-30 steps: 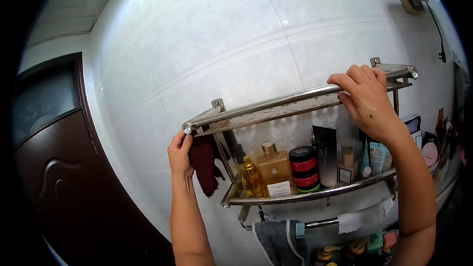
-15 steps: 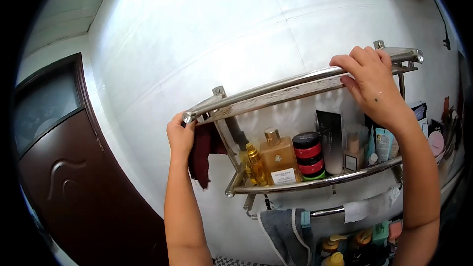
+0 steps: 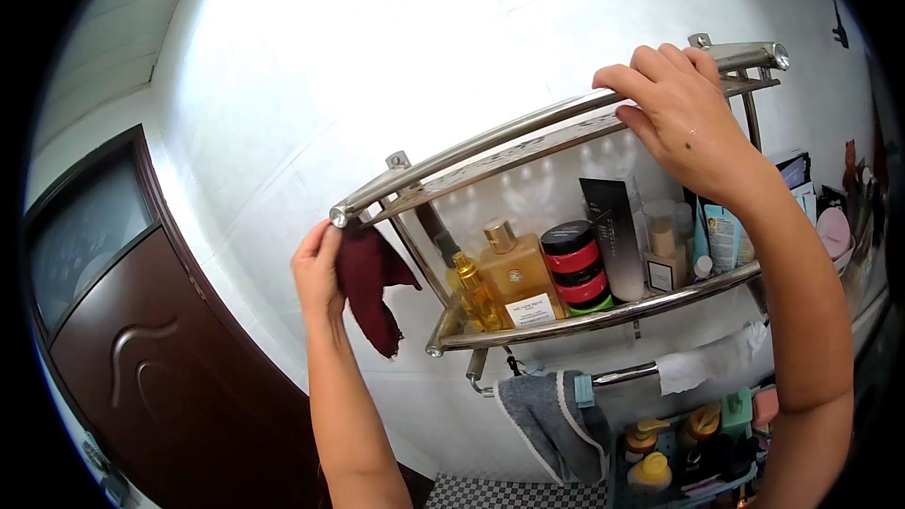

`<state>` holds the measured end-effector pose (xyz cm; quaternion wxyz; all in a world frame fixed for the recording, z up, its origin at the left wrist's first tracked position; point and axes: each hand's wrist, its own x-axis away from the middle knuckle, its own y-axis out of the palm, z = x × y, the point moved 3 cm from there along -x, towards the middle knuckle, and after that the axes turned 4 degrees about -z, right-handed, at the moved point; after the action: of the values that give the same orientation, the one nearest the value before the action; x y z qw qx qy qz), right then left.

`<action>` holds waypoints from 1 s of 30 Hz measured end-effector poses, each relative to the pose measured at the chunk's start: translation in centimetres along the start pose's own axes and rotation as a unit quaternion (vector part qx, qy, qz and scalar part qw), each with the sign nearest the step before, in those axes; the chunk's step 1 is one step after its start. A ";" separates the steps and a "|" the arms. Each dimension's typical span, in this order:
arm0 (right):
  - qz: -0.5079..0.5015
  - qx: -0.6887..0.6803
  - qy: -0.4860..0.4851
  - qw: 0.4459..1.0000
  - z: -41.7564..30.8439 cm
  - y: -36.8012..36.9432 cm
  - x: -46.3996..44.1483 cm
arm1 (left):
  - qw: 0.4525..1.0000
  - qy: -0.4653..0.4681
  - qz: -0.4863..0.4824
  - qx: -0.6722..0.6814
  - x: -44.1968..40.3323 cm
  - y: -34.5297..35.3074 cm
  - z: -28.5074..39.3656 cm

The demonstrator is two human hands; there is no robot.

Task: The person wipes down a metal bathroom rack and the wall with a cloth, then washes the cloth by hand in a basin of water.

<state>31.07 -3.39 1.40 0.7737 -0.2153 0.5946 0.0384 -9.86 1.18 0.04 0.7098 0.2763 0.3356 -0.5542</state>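
A two-tier metal wall shelf (image 3: 528,125) crosses the view at a slant. My right hand (image 3: 674,123) is closed around the front rail of its upper tier, near the right end. By the left end cap of that rail, my left hand (image 3: 318,269) pinches a dark red cloth (image 3: 370,287), which hangs down with a ragged edge. On the lower tier stand a gold perfume bottle (image 3: 517,269), a slim yellow spray bottle (image 3: 479,294), stacked red jars with a black lid (image 3: 575,269), a black-and-grey tube (image 3: 617,245) and a small foundation bottle (image 3: 664,259).
Below the shelf, a grey towel (image 3: 551,424) hangs from a bar beside a white paper roll (image 3: 707,366). Lower right, a basket holds several pump bottles (image 3: 644,438). A brown door (image 3: 160,358) stands at left. More toiletries and brushes sit at right.
My left hand has shifted slightly left and down from the rail's end, and more of the red cloth shows. My right hand stays on the rail. The view has tilted downward.
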 end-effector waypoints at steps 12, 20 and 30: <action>0.011 0.002 -0.010 1.000 0.2 0.3 0.1 | 0.992 0.063 0.076 -0.074 -0.1 -0.2 3.0; 0.019 -0.003 -0.007 1.000 0.0 0.3 0.1 | 0.967 0.154 0.063 -0.192 -0.4 -0.3 5.2; 0.036 0.005 -0.015 0.999 0.2 0.4 0.3 | 0.813 0.233 -0.167 -0.506 0.1 5.6 10.9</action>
<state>31.21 -2.99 1.05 0.7821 -0.1889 0.5902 0.0662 -2.51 -5.89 6.84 0.5467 -0.0617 0.7649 -0.3350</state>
